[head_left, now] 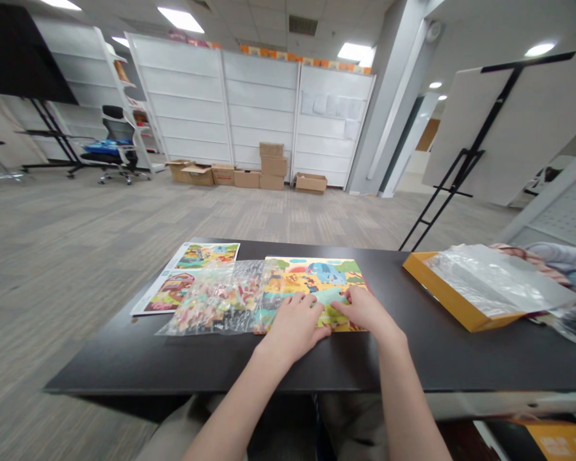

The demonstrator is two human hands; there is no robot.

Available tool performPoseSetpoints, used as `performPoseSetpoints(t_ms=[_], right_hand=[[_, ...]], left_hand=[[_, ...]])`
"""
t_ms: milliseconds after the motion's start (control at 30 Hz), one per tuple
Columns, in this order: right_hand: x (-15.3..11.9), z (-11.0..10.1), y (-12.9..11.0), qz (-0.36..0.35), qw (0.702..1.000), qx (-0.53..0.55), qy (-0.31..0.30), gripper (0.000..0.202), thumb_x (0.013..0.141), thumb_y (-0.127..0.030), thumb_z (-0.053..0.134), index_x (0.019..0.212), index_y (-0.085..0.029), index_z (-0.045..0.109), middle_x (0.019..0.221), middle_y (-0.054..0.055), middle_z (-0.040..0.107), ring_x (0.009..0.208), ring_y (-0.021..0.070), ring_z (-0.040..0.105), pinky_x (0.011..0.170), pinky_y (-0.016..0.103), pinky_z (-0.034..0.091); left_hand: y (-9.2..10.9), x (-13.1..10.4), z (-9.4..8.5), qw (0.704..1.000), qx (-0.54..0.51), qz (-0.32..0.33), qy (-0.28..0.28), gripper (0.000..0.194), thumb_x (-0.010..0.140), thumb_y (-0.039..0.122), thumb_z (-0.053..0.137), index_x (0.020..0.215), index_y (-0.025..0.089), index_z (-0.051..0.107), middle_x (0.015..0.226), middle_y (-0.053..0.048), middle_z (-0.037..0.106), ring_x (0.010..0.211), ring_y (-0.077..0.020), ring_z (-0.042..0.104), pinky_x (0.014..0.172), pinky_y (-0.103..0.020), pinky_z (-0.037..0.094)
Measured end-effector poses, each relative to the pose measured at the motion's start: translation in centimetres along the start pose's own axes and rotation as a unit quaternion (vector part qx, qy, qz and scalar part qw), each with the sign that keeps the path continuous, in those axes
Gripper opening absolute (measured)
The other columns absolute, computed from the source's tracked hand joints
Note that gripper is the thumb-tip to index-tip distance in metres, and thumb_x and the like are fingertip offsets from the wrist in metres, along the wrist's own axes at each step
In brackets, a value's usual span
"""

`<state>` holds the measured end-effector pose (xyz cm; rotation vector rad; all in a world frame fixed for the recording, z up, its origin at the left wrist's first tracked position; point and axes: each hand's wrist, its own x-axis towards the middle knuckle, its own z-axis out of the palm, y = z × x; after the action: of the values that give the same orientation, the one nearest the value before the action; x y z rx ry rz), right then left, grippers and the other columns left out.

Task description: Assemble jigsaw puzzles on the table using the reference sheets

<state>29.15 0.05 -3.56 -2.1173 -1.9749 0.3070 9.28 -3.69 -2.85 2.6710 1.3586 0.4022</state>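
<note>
A colourful jigsaw puzzle [324, 274] with a blue elephant lies flat on the black table. My left hand [297, 323] rests on its lower middle, fingers stretched out and lying flat. Over the puzzle's right part, my right hand [365, 310] has its thumb and fingertips drawn together against the surface. Whatever is between those fingertips is too small to make out. To the left, a clear plastic bag [223, 298] of loose puzzle pieces overlaps the puzzle's left edge. Beneath part of the bag is a printed picture sheet [166, 291] showing two scenes.
A yellow box [454, 298] with clear plastic and a pale sheet on it stands on the table [196, 365] at the right. Folded cloths [557, 256] lie behind it. Cardboard boxes [271, 169] line the far shelves. A whiteboard stand [454, 173] is beyond the table.
</note>
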Motion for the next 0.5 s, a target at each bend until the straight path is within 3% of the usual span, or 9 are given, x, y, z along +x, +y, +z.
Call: performPoseSetpoints(t_ms=[200,333,500], right_hand=[[0.16,-0.60,0.08,0.021,0.979,0.198,-0.042,0.009,0.090,-0.029,0.061,0.091,-0.021,0.057,0.071,0.002,0.072,0.047,0.0146,0.062,0.053,0.027,0.045],[0.31,-0.90,0.20,0.005,0.969,0.244,-0.033,0.006,0.086,-0.023,0.062,0.082,-0.021,0.060,0.078,0.005,0.076,0.057,0.0169,0.069,0.049,0.026,0.047],[0.54,-0.98,0.84,-0.033,0.977,0.212,-0.021,0.006,0.084,-0.022,0.063,0.078,-0.019,0.064,0.077,0.006,0.077,0.071,0.0197,0.073,0.058,0.025,0.050]], left_hand=[[-0.11,-0.02,-0.06,1.000,-0.012,0.000,0.004,0.034,0.091,0.043,0.070,0.116,0.021,0.066,0.122,-0.011,0.067,0.117,-0.0319,0.058,0.099,-0.045,0.047],[-0.23,-0.06,0.13,1.000,-0.020,0.000,0.007,0.033,0.092,0.043,0.069,0.116,0.021,0.066,0.121,-0.011,0.067,0.117,-0.0316,0.058,0.098,-0.045,0.047],[-0.28,-0.03,0.17,1.000,-0.015,0.004,0.007,0.032,0.092,0.042,0.068,0.116,0.021,0.066,0.122,-0.010,0.067,0.117,-0.0312,0.058,0.098,-0.044,0.047]])
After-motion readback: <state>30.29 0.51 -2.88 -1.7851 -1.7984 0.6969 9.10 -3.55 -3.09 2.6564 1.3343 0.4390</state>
